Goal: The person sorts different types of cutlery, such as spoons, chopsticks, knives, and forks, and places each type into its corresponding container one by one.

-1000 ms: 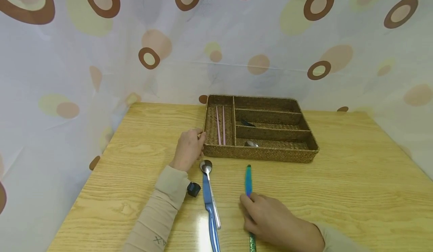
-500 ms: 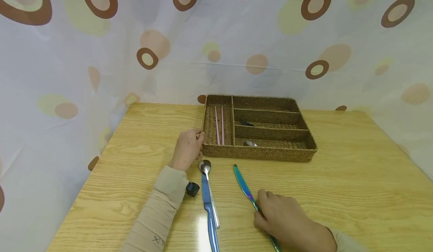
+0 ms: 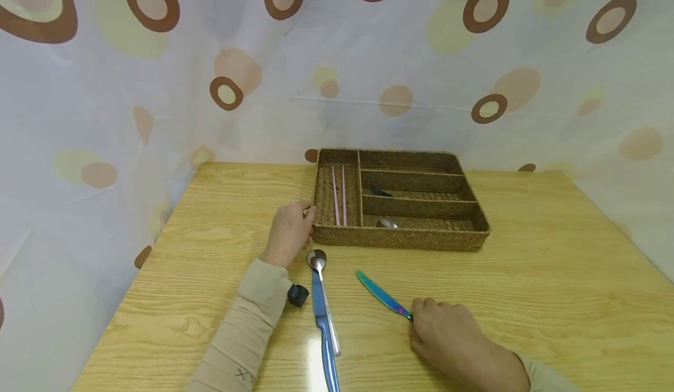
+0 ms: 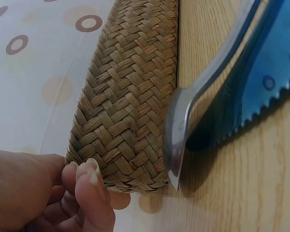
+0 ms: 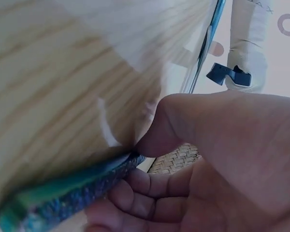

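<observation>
My right hand (image 3: pixel 453 336) pinches a shiny green-blue table knife (image 3: pixel 383 292) by its handle, low over the table. The blade points away to the left, and in the right wrist view the glittery handle (image 5: pixel 82 193) runs between thumb and fingers. At the far side, my left hand (image 3: pixel 288 233) grips the front left corner of a woven cutlery tray (image 3: pixel 405 239), fingertips on its rim. Close below that hand, a silver spoon (image 3: pixel 326 304) lies across a blue serrated knife (image 3: pixel 327 351); the spoon's bowl is beside the tray wall in the left wrist view.
Two pink chopsticks (image 3: pixel 344 196) lie in the tray's left compartment. Another spoon (image 3: pixel 387 223) sits in the front compartment, and a dark utensil (image 3: pixel 380 191) in the middle one. A patterned sheet (image 3: pixel 395 47) stands behind the wooden table (image 3: pixel 553 275).
My right hand has moved right and slightly back with the green-blue knife, whose blade has swung from pointing straight ahead to the left. The left hand stays on the tray.
</observation>
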`<state>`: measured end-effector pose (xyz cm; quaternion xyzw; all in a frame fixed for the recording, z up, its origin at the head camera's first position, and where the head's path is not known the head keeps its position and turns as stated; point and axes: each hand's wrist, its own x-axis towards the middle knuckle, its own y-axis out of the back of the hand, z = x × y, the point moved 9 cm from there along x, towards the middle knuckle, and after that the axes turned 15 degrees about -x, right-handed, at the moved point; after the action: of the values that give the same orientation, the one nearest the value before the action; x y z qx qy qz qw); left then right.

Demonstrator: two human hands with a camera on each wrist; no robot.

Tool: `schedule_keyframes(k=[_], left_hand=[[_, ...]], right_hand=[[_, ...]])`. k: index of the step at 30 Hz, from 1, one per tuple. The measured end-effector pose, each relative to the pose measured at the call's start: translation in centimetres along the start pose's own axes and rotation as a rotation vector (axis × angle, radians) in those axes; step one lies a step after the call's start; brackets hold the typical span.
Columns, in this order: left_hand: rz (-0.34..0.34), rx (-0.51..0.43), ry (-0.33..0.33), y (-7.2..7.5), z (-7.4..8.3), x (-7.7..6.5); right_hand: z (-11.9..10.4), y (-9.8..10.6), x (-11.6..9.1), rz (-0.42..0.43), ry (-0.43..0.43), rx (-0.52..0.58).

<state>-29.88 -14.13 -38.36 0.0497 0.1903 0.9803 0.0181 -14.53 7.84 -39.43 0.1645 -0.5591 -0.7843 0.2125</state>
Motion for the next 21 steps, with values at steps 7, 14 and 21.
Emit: schedule_keyframes(k=[7, 14, 21], left_hand=[[-0.001, 0.011, -0.002, -0.02, -0.06, 0.03], [0.002, 0.013, -0.003, -0.03, -0.05, 0.08], [0.003, 0.017, -0.012, 0.0, -0.04, 0.1]], right_hand=[[-0.01, -0.19, 0.07, 0.015, 0.025, -0.06], [-0.01, -0.02, 0.11, 0.047, 0.063, -0.029], [0.29, -0.23, 0.21, 0.026, 0.045, 0.039]])
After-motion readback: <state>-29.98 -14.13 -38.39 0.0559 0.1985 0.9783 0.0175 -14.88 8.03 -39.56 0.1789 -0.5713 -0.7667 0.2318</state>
